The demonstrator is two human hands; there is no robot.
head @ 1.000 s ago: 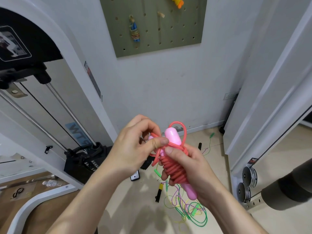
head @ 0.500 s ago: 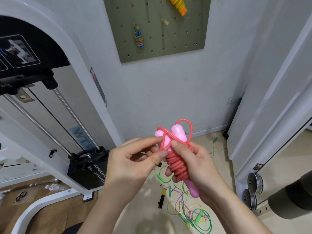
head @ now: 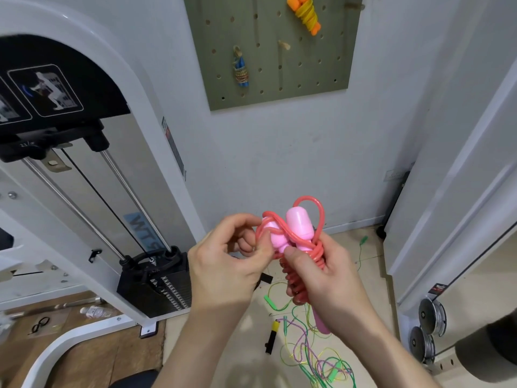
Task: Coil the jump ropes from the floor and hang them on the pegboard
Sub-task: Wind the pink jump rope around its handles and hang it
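Note:
A pink jump rope [head: 298, 229] with pink handles is coiled into a tight bundle in front of me. My right hand [head: 326, 273] grips the coiled bundle, thumb pressed on the handles. My left hand [head: 228, 260] pinches the red cord at the bundle's left side. A loop of cord stands up above the handles. On the wall, the green pegboard [head: 274, 51] carries a coiled orange and yellow rope [head: 306, 14] and a coiled blue rope [head: 240, 68]. A loose green, yellow and purple rope [head: 310, 345] lies tangled on the floor below my hands.
A white cable weight machine with a black weight stack [head: 156, 281] stands at the left. A black and yellow handle [head: 271, 336] lies on the floor. White frame posts and round metal weights [head: 429, 329] stand at the right. A bare wooden peg [head: 284, 45] sticks out of the pegboard.
The view has tilted up toward the pegboard. My hands lifted the pink bundle a little, and my left hand has worked the cord over the handle tops.

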